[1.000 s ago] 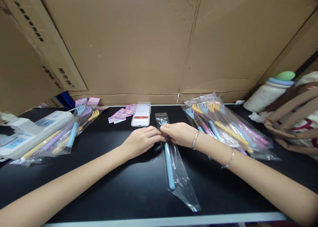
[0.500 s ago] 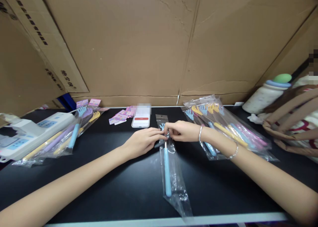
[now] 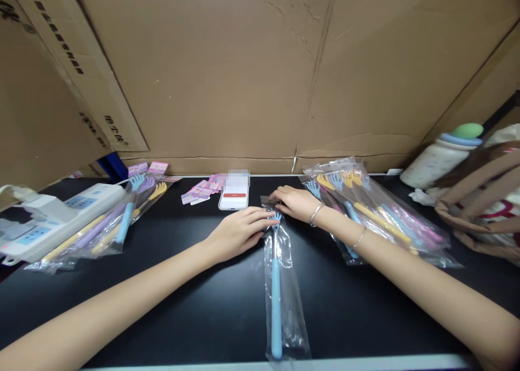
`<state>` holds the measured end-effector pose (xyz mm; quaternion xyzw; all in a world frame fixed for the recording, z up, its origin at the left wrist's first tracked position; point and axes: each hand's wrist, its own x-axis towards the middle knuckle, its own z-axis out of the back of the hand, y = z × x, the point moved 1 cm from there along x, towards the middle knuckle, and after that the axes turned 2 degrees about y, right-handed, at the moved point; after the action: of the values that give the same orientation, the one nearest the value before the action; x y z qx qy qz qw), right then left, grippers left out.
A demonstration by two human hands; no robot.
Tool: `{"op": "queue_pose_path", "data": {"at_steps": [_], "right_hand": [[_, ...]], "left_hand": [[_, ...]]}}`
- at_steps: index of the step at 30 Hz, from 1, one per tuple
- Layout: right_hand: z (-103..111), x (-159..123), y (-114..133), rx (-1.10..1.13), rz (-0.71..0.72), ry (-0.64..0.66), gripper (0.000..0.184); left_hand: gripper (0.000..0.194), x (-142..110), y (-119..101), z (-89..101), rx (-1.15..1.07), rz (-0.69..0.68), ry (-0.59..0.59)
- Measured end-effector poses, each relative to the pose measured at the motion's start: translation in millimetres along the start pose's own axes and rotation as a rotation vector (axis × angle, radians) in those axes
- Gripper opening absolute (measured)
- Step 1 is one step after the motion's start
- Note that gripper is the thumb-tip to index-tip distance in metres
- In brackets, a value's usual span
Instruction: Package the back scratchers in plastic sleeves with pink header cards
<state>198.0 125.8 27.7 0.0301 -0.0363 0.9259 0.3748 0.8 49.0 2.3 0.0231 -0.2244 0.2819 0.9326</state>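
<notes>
A back scratcher (image 3: pixel 276 306) with a blue handle and a blue claw lies lengthwise in a clear plastic bag (image 3: pixel 293 300), its lower end near the table's front edge. My left hand (image 3: pixel 239 229) comes from the left, with its fingertips closed on the bag's left side near the claw. At the bag's top end, my right hand (image 3: pixel 298 202) has bent fingers on the plastic flap. Just what its fingertips pinch is partly hidden. Several bagged back scratchers (image 3: pixel 382 222) in blue, yellow and pink lie right of my right hand.
More bagged back scratchers (image 3: pixel 122 219) lie at left, beside a white power strip (image 3: pixel 77 208). Pink cards (image 3: pixel 201 189) and a phone (image 3: pixel 233 199) sit at the back. On the right are a white bottle (image 3: pixel 436 160) and a brown-strapped bag (image 3: pixel 471 214). Cardboard (image 3: pixel 227 78) walls the back.
The back scratcher sits closer to the table's front edge, and its claw shows more. My right hand has moved up to the bag's top end. My left hand stays by the bag's left side.
</notes>
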Motion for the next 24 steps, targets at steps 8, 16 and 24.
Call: {"op": "queue_pose_path", "data": {"at_steps": [8,16,24], "right_hand": [[-4,10,-3,-0.065,-0.029,0.015,0.018],[2,15,2,-0.154,-0.084,0.040,0.019],[8,23,-3,-0.266,-0.226,-0.073,0.024]], "left_hand": [[0.047,-1,6,-4.7,-0.108,0.077,0.071],[0.048,-1,5,-4.0,-0.140,0.087,0.061],[0.047,0,5,-3.0,-0.155,0.087,0.062]]}}
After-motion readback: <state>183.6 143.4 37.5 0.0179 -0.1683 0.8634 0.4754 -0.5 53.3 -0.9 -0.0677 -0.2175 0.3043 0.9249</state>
